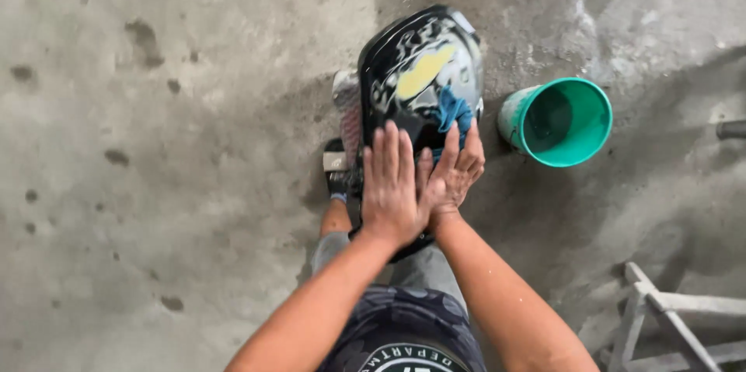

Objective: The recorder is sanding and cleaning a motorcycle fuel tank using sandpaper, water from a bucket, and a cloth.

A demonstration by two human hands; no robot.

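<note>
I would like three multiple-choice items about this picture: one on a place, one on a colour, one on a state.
1. Where does the bucket stand?
A. right of the black panel
B. left of it
C. on top of it

2. What colour is the cloth?
A. red
B. blue
C. white

3. How is the left hand?
A. closed in a fist
B. lifted clear
C. flat, fingers stretched out

Answers:
1 A, the green bucket sits on the floor beside the panel's right edge.
2 B, blue shows above the right hand.
3 C, the palm lies spread on the panel.
</note>
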